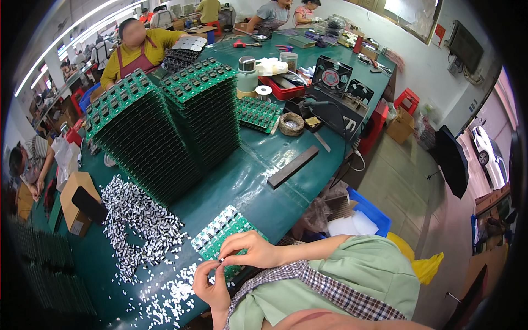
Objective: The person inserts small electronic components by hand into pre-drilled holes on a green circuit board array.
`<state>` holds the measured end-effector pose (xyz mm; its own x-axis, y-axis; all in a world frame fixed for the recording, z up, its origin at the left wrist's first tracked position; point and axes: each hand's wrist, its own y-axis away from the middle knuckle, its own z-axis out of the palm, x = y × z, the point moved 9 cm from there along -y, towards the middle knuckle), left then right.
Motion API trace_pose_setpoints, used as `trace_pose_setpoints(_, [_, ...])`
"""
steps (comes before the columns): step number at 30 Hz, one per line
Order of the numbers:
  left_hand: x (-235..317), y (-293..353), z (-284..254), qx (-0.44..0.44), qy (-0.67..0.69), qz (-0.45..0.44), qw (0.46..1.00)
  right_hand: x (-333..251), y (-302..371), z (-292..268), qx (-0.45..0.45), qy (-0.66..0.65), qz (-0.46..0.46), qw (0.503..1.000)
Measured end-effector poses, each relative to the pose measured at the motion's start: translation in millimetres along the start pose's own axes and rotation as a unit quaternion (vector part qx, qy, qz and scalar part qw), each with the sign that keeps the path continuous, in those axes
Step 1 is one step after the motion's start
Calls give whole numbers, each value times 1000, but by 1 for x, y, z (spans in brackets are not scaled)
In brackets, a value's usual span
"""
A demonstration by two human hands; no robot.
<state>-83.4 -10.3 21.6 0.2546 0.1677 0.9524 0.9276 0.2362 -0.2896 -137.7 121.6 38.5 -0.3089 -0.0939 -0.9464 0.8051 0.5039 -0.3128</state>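
Note:
My right hand (250, 250) reaches over a green circuit board (218, 234) at the table's near edge. Its fingertips meet those of my left hand (212, 283), which comes up from below. Both hands are closed in a pinch around a tiny dark and silver part (221, 260), too small to name. White and silver parts sit in rows on the board's far side; my right hand covers some of its near side. To the left lies a heap of small silver and black cylindrical components (135, 231). Small white pieces (179, 297) are scattered nearer me, beside my left hand.
Two tall stacks of circuit boards (206, 110) rise behind the heap. A dark bar (293, 167) lies right of them. A phone (89, 204) leans on a cardboard box (77, 192). Farther back are a fan unit (332, 75) and a red tray (283, 91). Several people sit around.

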Motion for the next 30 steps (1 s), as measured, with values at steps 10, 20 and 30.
trace_pose_setpoints(10, [-9,-6,8,-14,12,-37,999,23,1,1,-24,-94,104,990])
trace_pose_setpoints(20, [-13,1,4,-27,74,-75,994,15,1,11,-99,-57,85,990])
trace_pose_setpoints(30, [-13,1,8,-62,123,-59,989,6,-4,18,-111,-37,47,992])
